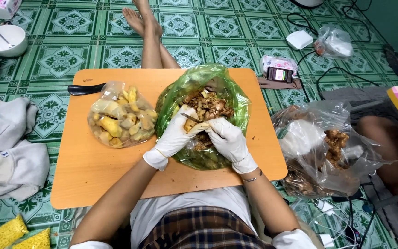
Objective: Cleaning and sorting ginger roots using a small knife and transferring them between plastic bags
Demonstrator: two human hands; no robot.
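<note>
Both my hands wear white gloves and work over a green plastic bag full of brown scraps, lying on an orange board. My left hand grips a yellowish piece of fruit. My right hand holds a small knife, its thin blade laid against that piece. To the left on the board lies a clear bag of yellow peeled pieces.
A black-handled knife lies at the board's far left corner. Grey cloth is on the left, white bowls at far left. A clear bag with brown scraps, a phone, cables and another person's knee are on the right.
</note>
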